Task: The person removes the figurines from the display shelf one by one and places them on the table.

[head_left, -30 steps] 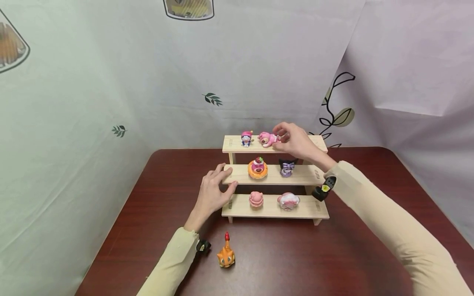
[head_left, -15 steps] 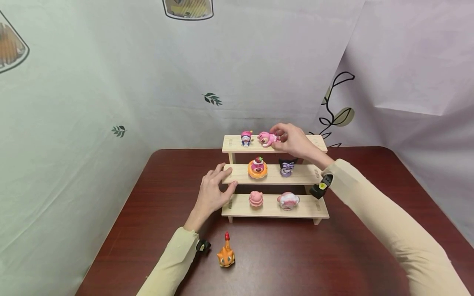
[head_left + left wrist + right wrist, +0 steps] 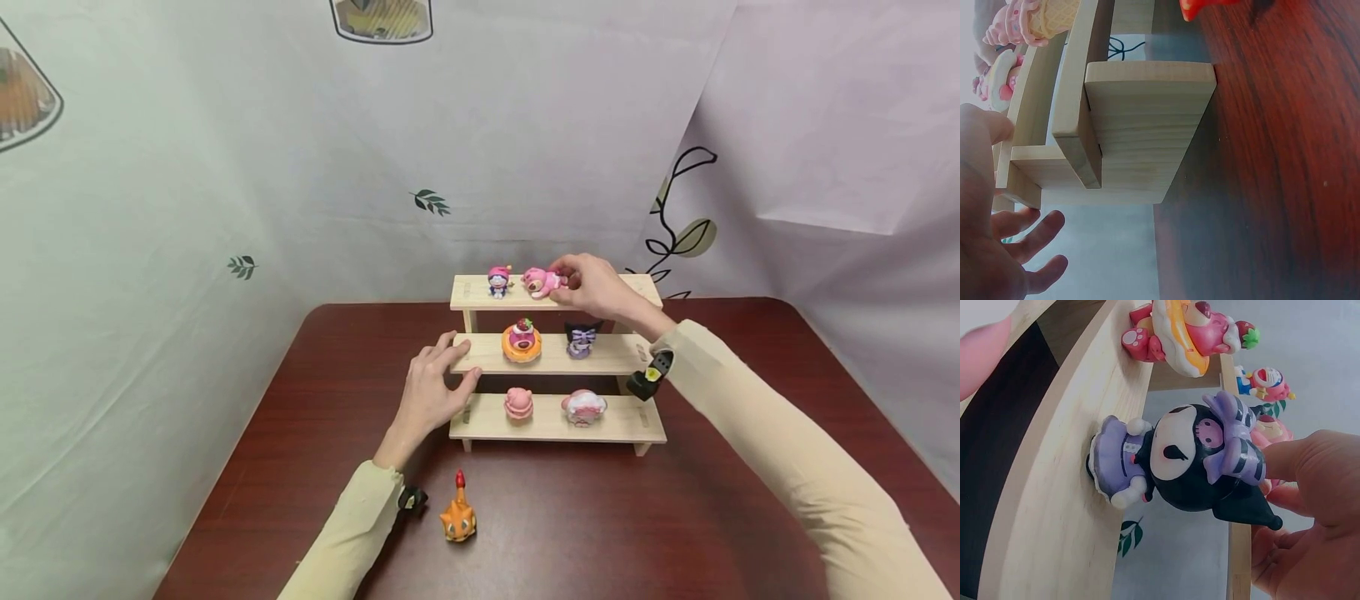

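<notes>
A three-tier wooden display stand [image 3: 555,429] stands on the table. My right hand [image 3: 600,287] pinches the rear of a pink bear figurine [image 3: 537,282] lying on the top tier; the right wrist view has that figurine mostly hidden behind a black-and-purple figurine [image 3: 1179,456]. My left hand [image 3: 433,385] holds the left end of the middle tier, thumb at its front edge. In the left wrist view, the remaining fingers [image 3: 1041,237] spread past the tier's end. Left of the pink bear sits a small figurine in a pink hat [image 3: 498,282].
On the middle tier sits a bear in an orange ring [image 3: 521,340]. The bottom tier bears a pink ice-cream-like figurine [image 3: 518,403] and a pink-and-white one [image 3: 584,407]. An orange figurine with a red-tipped tail [image 3: 458,521] lies on the dark red table [image 3: 570,533]. Patterned cloth hangs behind.
My right hand has shifted very slightly to the left and its wrist has turned a little, still at the pink bear. The left hand and the figurines look unmoved.
</notes>
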{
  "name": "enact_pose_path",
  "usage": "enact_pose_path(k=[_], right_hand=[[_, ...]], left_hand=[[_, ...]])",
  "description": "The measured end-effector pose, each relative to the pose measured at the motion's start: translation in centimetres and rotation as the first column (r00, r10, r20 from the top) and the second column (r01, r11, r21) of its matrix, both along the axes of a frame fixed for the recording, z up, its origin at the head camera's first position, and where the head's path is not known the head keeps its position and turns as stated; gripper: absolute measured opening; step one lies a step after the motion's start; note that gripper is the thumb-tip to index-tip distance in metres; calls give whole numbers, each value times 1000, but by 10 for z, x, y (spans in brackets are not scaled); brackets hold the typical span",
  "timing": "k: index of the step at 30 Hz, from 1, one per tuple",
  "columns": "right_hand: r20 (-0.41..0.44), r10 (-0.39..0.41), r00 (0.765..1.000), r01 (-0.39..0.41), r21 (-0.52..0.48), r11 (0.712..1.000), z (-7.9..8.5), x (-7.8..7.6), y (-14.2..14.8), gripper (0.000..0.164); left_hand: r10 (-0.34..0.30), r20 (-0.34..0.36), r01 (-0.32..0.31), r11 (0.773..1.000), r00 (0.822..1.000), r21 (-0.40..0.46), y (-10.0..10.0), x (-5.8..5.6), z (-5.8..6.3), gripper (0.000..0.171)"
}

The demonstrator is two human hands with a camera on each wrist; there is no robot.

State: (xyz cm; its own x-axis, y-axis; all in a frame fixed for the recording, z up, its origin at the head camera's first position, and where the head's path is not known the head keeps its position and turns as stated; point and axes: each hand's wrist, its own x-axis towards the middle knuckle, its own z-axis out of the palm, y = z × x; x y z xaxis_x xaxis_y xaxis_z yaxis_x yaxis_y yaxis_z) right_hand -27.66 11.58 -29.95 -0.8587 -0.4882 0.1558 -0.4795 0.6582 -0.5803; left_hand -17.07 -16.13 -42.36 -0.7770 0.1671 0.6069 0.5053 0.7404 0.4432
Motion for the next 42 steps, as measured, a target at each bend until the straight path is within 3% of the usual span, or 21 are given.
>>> enact_pose_path(k=[22, 42], right_hand=[[-44, -8, 999, 7, -34, 999, 0, 9, 8, 36], [-131, 19, 991, -25, -43, 999, 11, 32, 11, 31]], left_hand=[[-2, 5, 2, 1000, 1000, 4, 1, 1, -2, 46], [0, -21, 0, 1000, 1000, 7, -1, 0, -3, 46]])
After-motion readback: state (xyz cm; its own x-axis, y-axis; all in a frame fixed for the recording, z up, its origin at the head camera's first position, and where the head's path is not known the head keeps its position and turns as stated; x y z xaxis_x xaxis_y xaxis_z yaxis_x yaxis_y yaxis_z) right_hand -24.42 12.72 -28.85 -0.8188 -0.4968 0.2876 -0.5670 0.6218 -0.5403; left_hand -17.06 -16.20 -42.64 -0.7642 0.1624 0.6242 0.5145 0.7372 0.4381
